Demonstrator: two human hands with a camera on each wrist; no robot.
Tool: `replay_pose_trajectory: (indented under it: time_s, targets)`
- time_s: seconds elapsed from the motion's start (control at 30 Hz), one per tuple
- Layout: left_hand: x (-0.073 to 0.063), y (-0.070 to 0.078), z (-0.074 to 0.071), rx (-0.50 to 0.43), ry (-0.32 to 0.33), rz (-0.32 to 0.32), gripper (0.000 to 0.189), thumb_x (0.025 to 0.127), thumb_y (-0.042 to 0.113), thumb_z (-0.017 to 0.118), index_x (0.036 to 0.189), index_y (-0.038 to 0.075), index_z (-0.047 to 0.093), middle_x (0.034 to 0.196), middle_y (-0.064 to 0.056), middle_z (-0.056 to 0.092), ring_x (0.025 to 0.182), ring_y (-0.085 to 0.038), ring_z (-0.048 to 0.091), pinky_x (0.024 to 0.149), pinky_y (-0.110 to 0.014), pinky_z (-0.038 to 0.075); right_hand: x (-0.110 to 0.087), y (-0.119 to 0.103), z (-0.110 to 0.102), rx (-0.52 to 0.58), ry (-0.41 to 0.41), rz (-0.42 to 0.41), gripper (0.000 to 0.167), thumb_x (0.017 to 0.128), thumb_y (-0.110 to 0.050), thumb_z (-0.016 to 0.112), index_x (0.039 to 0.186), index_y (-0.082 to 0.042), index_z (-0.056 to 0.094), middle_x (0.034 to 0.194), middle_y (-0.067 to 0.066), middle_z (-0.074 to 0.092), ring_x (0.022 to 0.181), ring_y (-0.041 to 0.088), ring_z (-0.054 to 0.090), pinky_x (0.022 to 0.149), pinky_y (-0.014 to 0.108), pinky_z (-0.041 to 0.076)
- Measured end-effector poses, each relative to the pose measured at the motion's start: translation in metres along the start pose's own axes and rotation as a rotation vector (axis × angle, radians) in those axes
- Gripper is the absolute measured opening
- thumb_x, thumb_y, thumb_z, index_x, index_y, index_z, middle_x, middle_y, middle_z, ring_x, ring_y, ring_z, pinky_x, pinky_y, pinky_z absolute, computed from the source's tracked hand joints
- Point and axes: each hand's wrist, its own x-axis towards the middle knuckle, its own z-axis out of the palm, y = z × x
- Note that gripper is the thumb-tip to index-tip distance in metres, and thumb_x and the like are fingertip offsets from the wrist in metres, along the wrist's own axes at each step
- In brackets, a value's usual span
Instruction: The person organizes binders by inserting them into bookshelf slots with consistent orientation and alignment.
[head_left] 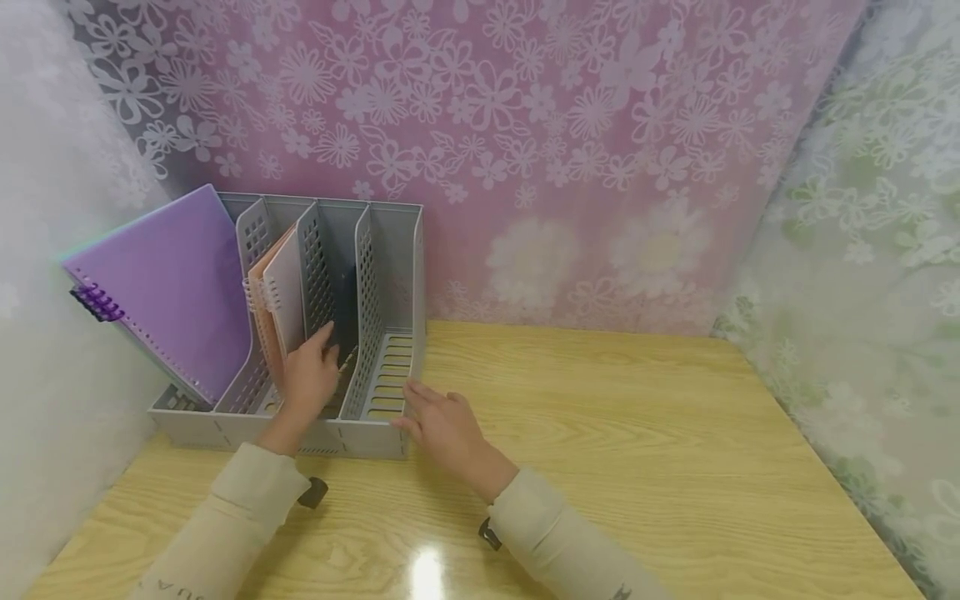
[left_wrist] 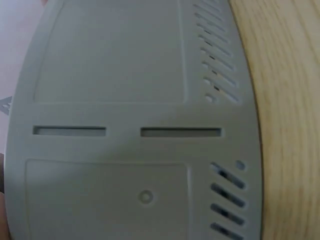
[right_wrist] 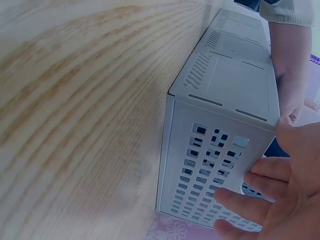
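Note:
A grey desk file organizer (head_left: 367, 437) with upright perforated dividers stands at the left of the table. My left hand (head_left: 303, 379) reaches into it, index finger extended beside a dark notebook (head_left: 346, 304) that stands in a middle compartment. Pink and white spiral notebooks (head_left: 281, 292) lean in the compartment to its left. My right hand (head_left: 450, 429) touches the organizer's right end, its fingers spread along the perforated side wall (right_wrist: 200, 165) and the thumb at the front corner. The left wrist view shows the organizer's front panel (left_wrist: 110, 130), with that hand mostly hidden.
A large purple spiral notebook (head_left: 176, 292) leans out of the leftmost compartment toward the white wall covering (head_left: 67, 333). The wood-grain table (head_left: 600, 433) extends to the right. Behind it hangs a pink floral curtain (head_left: 525, 125).

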Motion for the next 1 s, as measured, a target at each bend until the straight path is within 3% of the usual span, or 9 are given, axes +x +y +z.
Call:
replay_pose_trajectory:
  time_s: [0.17,0.4,0.53,0.67,0.87,1.0]
  targets:
    - [0.002,0.0,-0.003,-0.004,-0.101,-0.016,0.045,0.097,0.001,0.051,0.141,-0.005,0.044,0.119,-0.032,0.06,0.084,-0.04,0.063,0.073,-0.054,0.052,0.0,0.0,0.002,0.008,-0.001,-0.001,0.055,0.101,-0.043,0.045,0.14,-0.005,0.05,0.147,0.005,0.046,0.133,0.016,0.045,0.101,0.048,0.046]
    - [0.006,-0.004,-0.003,0.055,-0.234,-0.051,0.055,0.096,0.004,0.052,0.147,-0.002,0.031,0.13,-0.034,0.052,0.071,-0.036,0.061,0.055,-0.045,0.05,-0.001,-0.001,0.005,0.02,0.01,-0.002,0.055,0.1,-0.042,0.046,0.139,-0.004,0.051,0.146,0.007,0.047,0.132,0.017,0.047,0.099,0.047,0.048]
    - [0.008,-0.007,-0.002,0.066,-0.29,-0.067,0.058,0.097,0.005,0.051,0.149,-0.002,0.026,0.138,-0.033,0.045,0.092,-0.045,0.063,0.069,-0.052,0.053,-0.001,-0.003,0.006,0.014,0.008,-0.008,0.055,0.101,-0.043,0.045,0.14,-0.004,0.05,0.147,0.006,0.046,0.132,0.016,0.046,0.098,0.046,0.049]
    - [0.012,-0.005,-0.002,0.039,-0.315,-0.068,0.059,0.097,0.005,0.049,0.151,0.001,0.025,0.142,-0.031,0.042,0.12,-0.051,0.049,0.093,-0.063,0.044,0.0,-0.003,0.006,0.014,0.024,-0.007,0.056,0.1,-0.043,0.046,0.14,-0.004,0.05,0.146,0.007,0.047,0.131,0.016,0.048,0.097,0.046,0.049]
    - [0.015,-0.004,-0.001,0.021,-0.356,-0.091,0.065,0.098,0.004,0.05,0.154,0.006,0.017,0.148,-0.028,0.036,0.124,-0.048,0.047,0.094,-0.063,0.044,0.001,-0.001,0.005,0.026,0.004,0.008,0.056,0.1,-0.046,0.045,0.141,-0.007,0.05,0.147,0.005,0.046,0.13,0.016,0.049,0.097,0.045,0.049]
    - [0.012,-0.002,-0.001,0.015,-0.392,-0.062,0.073,0.097,0.004,0.052,0.156,0.008,0.008,0.151,-0.028,0.031,0.127,-0.05,0.043,0.098,-0.064,0.04,0.001,0.001,0.002,0.039,-0.024,0.025,0.057,0.1,-0.046,0.044,0.142,-0.009,0.049,0.149,0.003,0.044,0.133,0.016,0.045,0.099,0.045,0.048]
